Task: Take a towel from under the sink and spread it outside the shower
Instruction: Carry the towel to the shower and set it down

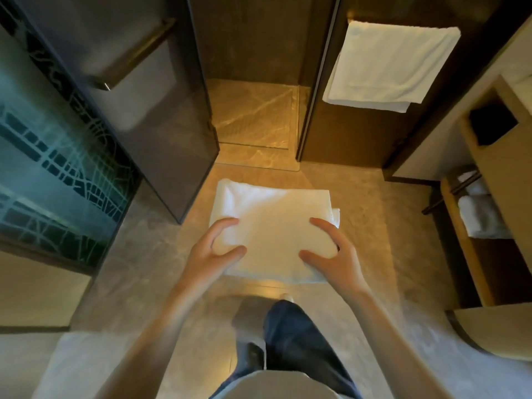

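Towel (273,226): white, folded into a thick rectangle, a second layer peeping out at its right edge
Towel position: over the middle of the floor (374,231), just short of the shower threshold (256,164); flat on the floor or held above it, cannot tell
Left hand (210,254): over the towel's near left corner, thumb and forefinger spread wide and bent like a claw; other fingers hidden
Right hand (334,254): over the near right corner, same wide, bent spread
Contact: fingertips at or just above the cloth, no pinch visible; actual touch cannot be told
Shower floor (253,116): marbled stone, straight beyond the towel's far edge
Glass door (161,116): dark, swung open along the left edge of the floor, bar handle on it
Hanging towel (388,64): white, draped on the panel right of the shower opening
Vanity shelf (478,217): at the right edge of the floor, pale rolled towels inside
Leg (293,335): dark trousers, near the towel's near edge, blurred
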`<state>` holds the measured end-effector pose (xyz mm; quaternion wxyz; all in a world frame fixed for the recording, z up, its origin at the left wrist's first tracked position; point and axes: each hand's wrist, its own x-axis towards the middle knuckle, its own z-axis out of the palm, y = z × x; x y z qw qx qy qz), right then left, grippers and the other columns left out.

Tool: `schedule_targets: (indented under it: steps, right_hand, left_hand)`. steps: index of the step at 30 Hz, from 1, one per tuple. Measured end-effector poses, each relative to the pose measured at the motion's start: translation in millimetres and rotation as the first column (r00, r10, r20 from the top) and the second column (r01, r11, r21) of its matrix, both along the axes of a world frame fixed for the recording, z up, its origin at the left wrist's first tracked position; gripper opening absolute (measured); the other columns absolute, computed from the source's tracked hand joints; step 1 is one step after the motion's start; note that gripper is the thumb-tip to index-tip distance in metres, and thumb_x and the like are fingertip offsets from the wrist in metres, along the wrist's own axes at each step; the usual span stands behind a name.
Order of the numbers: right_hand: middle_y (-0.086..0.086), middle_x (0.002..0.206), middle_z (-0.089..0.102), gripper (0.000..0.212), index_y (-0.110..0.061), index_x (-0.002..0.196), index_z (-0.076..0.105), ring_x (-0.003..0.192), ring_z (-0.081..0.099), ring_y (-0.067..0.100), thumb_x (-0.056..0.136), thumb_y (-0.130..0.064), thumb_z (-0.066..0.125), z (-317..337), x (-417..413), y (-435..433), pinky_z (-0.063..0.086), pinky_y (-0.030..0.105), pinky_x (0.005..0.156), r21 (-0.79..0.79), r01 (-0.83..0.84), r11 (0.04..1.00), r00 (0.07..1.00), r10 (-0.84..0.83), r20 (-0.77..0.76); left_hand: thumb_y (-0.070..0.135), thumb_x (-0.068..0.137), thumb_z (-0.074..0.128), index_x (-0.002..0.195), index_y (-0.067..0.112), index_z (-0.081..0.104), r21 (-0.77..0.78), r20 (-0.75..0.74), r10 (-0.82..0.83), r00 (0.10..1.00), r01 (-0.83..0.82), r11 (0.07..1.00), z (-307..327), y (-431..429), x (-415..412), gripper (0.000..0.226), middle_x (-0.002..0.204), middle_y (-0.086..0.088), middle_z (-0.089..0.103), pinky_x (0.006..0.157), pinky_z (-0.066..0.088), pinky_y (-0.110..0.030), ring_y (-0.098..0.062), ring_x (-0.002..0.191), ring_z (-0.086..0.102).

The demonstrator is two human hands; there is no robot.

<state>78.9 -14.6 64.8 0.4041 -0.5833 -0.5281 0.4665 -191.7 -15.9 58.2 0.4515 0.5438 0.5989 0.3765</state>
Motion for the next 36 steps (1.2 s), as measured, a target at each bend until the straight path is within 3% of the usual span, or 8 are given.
schedule_targets:
  steps: [9,14,19,23,28,31,34,36]
  right_hand:
    - [-0.05,0.12,0.046,0.06,-0.054,0.121,0.054,0.112,0.04,-0.027,0.075,-0.026,0.081,-9.8,31.3,144.9,0.037,-0.006,0.076,0.064,-0.085,0.994,0.993,0.079,0.092]
    - [-0.05,0.121,0.043,0.061,-0.058,0.122,0.051,0.11,0.04,-0.026,0.074,-0.035,0.08,-8.8,40.9,216.5,0.042,0.0,0.067,0.072,-0.125,0.99,0.983,0.114,0.144]
    - [-0.054,0.12,0.04,0.062,-0.059,0.122,0.049,0.111,0.036,-0.029,0.074,-0.036,0.08,-13.8,38.1,275.5,0.037,0.006,0.073,0.077,-0.123,0.989,0.976,0.107,0.191]
    - [-0.053,0.119,0.042,0.061,-0.058,0.121,0.05,0.111,0.038,-0.028,0.075,-0.031,0.081,-18.9,27.9,318.5,0.036,0.008,0.08,0.065,-0.121,0.991,0.977,0.107,0.185]
    - [-0.052,0.12,0.043,0.061,-0.06,0.119,0.05,0.112,0.038,-0.028,0.075,-0.031,0.081,-31.0,3.9,374.0,0.039,0.005,0.075,0.06,-0.11,0.992,0.979,0.097,0.182]
    - [-0.053,0.12,0.043,0.061,-0.058,0.121,0.051,0.112,0.038,-0.028,0.075,-0.031,0.081,-37.4,-14.5,407.5,0.041,-0.003,0.07,0.044,-0.092,0.995,0.979,0.083,0.185]
    - [-0.05,0.121,0.046,0.06,-0.052,0.123,0.054,0.113,0.039,-0.027,0.075,-0.028,0.082,-45.9,-32.3,440.2,0.036,-0.007,0.077,0.041,-0.067,0.997,0.986,0.06,0.155]
    - [-0.047,0.123,0.048,0.06,-0.048,0.124,0.056,0.115,0.04,-0.025,0.074,-0.027,0.082,-53.3,-42.7,461.8,0.034,-0.007,0.079,0.039,-0.047,0.998,0.989,0.041,0.144]
  left_hand:
    - [0.02,0.081,0.074,0.118,0.043,0.057,-0.025,-0.01,0.059,0.998,-0.059,0.998,-2.9,127.3,30.8,0.046,0.123,0.037,0.05,0.101,0.046,-0.042,-0.001,0.121,0.049]
    - [0.021,0.081,0.075,0.114,0.049,0.056,-0.012,-0.011,0.078,0.997,-0.079,0.997,-1.5,190.0,36.8,0.047,0.121,0.037,0.05,0.092,0.049,-0.029,0.001,0.116,0.05]
    - [0.024,0.081,0.074,0.116,0.051,0.055,-0.019,-0.016,0.073,0.997,-0.073,0.997,-5.1,247.5,34.3,0.048,0.118,0.039,0.048,0.079,0.048,-0.011,0.012,0.112,0.047]
    - [0.023,0.081,0.074,0.117,0.05,0.055,-0.013,-0.03,0.068,0.997,-0.069,0.998,-10.0,292.7,25.5,0.049,0.118,0.041,0.048,0.076,0.042,-0.002,0.018,0.109,0.045]
    - [0.021,0.08,0.075,0.116,0.047,0.057,-0.023,-0.018,0.08,0.997,-0.081,0.996,-27.6,352.9,2.5,0.048,0.118,0.041,0.05,0.08,0.039,0.001,0.019,0.111,0.044]
    - [0.018,0.082,0.075,0.118,0.043,0.057,-0.064,0.027,0.037,0.999,-0.035,0.997,-36.2,391.1,-15.6,0.047,0.119,0.036,0.053,0.08,0.04,0.0,0.014,0.113,0.047]
    - [0.011,0.081,0.076,0.12,0.032,0.057,-0.036,0.0,0.016,1.0,-0.016,0.999,-44.9,431.9,-33.1,0.048,0.123,0.02,0.055,0.086,0.037,0.0,-0.002,0.115,0.051]
    - [0.016,0.08,0.078,0.121,0.036,0.058,-0.048,0.021,0.004,1.0,-0.003,0.999,-51.6,456.6,-45.0,0.049,0.123,0.02,0.057,0.089,0.041,-0.007,-0.002,0.116,0.052]
